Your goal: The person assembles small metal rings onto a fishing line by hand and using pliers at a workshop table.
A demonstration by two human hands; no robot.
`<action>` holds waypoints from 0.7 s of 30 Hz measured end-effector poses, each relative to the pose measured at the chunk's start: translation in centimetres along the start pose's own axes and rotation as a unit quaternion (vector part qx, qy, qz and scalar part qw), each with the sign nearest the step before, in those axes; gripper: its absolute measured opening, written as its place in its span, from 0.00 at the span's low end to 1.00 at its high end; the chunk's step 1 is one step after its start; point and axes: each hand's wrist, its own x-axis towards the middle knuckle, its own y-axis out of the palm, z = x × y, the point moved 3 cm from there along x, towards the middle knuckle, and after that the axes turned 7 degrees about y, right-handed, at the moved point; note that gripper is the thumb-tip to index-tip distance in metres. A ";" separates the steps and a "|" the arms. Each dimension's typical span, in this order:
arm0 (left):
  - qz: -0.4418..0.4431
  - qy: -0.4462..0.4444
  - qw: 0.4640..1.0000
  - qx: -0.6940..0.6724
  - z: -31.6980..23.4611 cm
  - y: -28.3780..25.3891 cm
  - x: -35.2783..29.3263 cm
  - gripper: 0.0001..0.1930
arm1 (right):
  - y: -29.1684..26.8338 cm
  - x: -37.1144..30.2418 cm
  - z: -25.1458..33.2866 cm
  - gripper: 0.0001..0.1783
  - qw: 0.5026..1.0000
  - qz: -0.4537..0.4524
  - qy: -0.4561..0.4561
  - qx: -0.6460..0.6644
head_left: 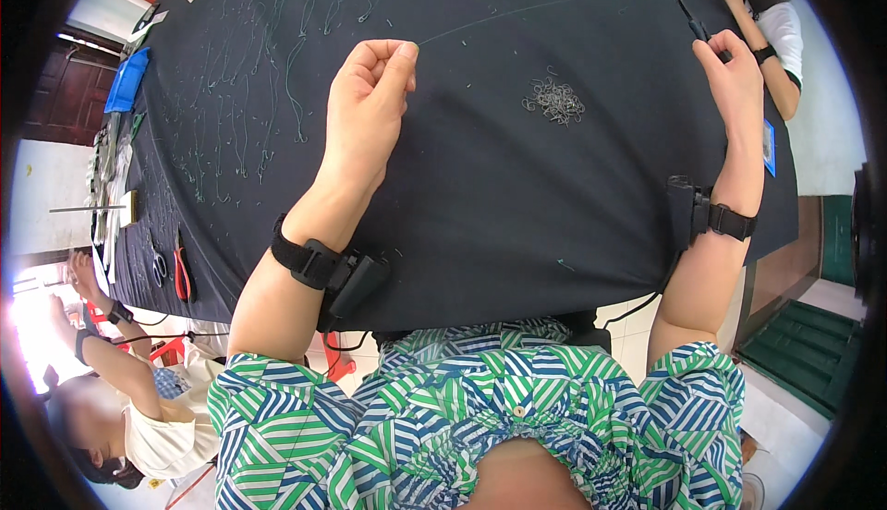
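My left hand (374, 80) is closed in a pinch, thumb against forefinger, on a thin green line (480, 24). This line stretches up and to the right until it fades against the dark cloth. Over at the right, my right hand (736, 76) is closed round a slim black tool (689, 18), perhaps thread snips, with its narrow tip pointing up and left. The fingers hide most of its handle. Between my hands, a small heap of grey metal fish hooks (557, 103) lies on the black cloth (517, 214).
Many green line pieces (297, 94) lie across the cloth's left side. Red-handled pliers (181, 270) and scissors (159, 262) rest at the left edge, below a blue tray (127, 80). One co-worker (157, 399) sits lower left; another's arm (776, 76) is at the upper right.
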 end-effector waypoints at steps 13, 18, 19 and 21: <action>-0.025 -0.071 0.993 -0.087 1.0 -0.1 0.2 0.07 | 2.9 -6.4 7.3 0.12 0.919 0.280 -0.220 0.169; -0.015 -0.070 0.993 -0.091 0.9 0.0 0.1 0.07 | 2.1 -7.8 8.2 0.13 0.902 0.285 -0.245 0.211; -0.009 -0.068 0.994 -0.085 0.9 0.0 0.2 0.07 | 2.4 -8.7 9.1 0.13 0.884 0.313 -0.295 0.183; 0.002 -0.064 0.995 -0.073 0.7 -0.2 0.1 0.07 | 3.1 -10.6 10.8 0.12 0.842 0.378 -0.343 0.175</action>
